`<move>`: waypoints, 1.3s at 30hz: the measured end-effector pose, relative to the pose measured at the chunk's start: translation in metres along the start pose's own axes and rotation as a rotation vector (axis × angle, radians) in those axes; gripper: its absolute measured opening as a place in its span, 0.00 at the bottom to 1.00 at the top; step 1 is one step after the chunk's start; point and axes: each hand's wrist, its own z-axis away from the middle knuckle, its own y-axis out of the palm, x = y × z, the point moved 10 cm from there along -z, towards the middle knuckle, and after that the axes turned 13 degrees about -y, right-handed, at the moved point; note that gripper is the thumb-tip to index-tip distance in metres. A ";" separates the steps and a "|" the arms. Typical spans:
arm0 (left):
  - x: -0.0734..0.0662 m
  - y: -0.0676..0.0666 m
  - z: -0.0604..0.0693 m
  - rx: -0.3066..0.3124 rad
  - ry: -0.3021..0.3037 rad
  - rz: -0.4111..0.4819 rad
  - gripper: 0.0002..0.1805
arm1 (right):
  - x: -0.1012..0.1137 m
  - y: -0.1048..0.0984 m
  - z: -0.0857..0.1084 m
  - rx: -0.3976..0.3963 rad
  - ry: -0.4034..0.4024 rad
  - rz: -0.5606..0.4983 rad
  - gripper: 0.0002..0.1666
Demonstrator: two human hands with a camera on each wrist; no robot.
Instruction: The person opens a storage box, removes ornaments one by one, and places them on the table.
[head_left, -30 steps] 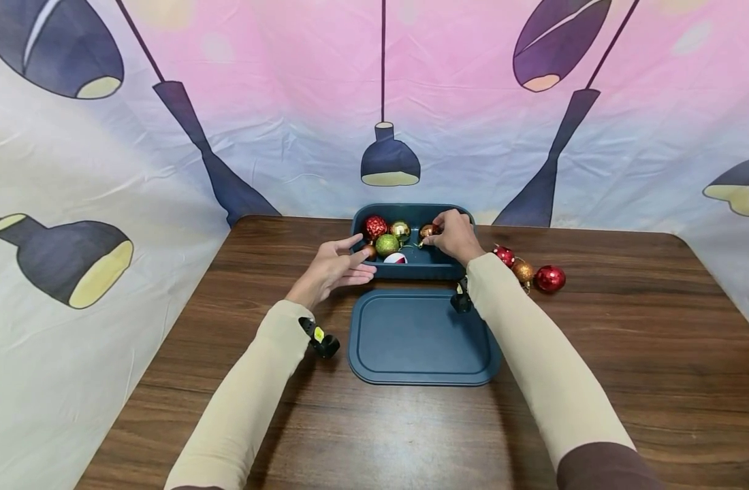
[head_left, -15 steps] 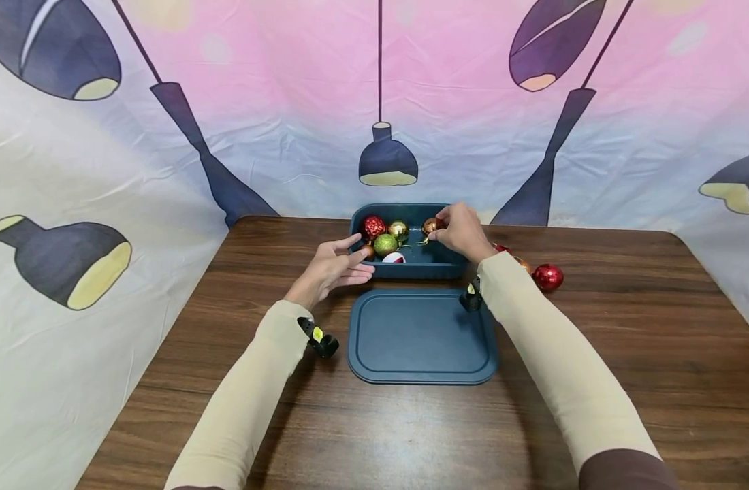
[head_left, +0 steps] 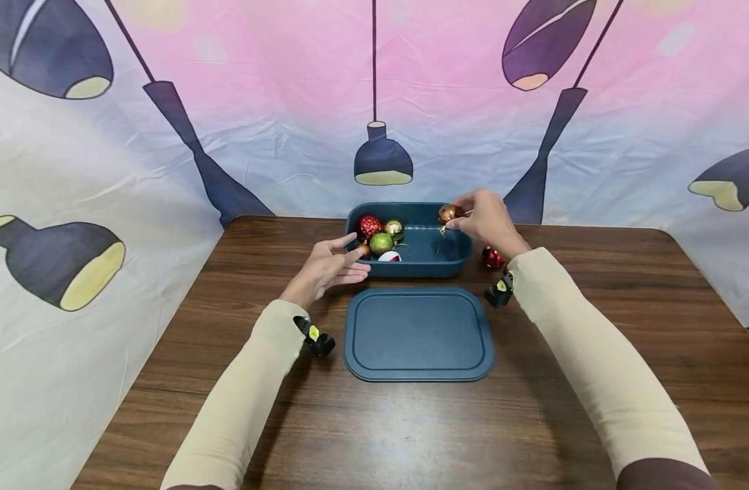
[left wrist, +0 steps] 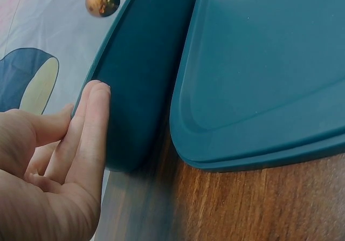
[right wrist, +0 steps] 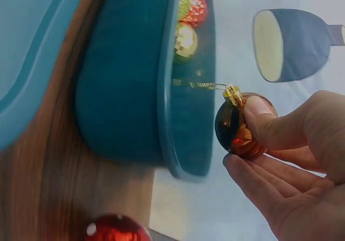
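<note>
At the back of the table is a dark teal box (head_left: pixel 420 269) with several baubles in its left part, among them a red one (head_left: pixel 370 225), a green one (head_left: pixel 382 243) and a gold one (right wrist: pixel 186 40). My left hand (head_left: pixel 327 271) holds the box's left front corner, its extended fingers (left wrist: pixel 92 125) along the outer wall and the thumb by the rim. Over the box's back right corner, my right hand (head_left: pixel 487 219) pinches a shiny copper-brown bauble (head_left: pixel 448 215) between thumb and fingers. Its gold cap and string show in the right wrist view.
A flat teal lid (head_left: pixel 419 333) lies on the wooden table (head_left: pixel 374 435) in front of the box. Right of the box sits a red bauble with white dots (head_left: pixel 492 257), partly behind the right wrist. A patterned cloth (head_left: pixel 313 102) hangs behind the table.
My right hand has moved right and up with the copper-brown bauble, from inside the box to its back right corner. The left hand keeps its place on the box.
</note>
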 end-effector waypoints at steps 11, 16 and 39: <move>0.000 0.001 -0.001 0.003 -0.001 0.004 0.33 | -0.008 -0.025 0.031 -0.021 -0.037 0.041 0.25; -0.002 0.002 -0.002 0.007 0.007 0.004 0.33 | -0.017 -0.032 0.048 -0.018 0.000 0.046 0.27; 0.000 0.000 -0.002 0.006 0.014 0.006 0.34 | -0.052 -0.013 0.104 0.057 0.036 0.140 0.27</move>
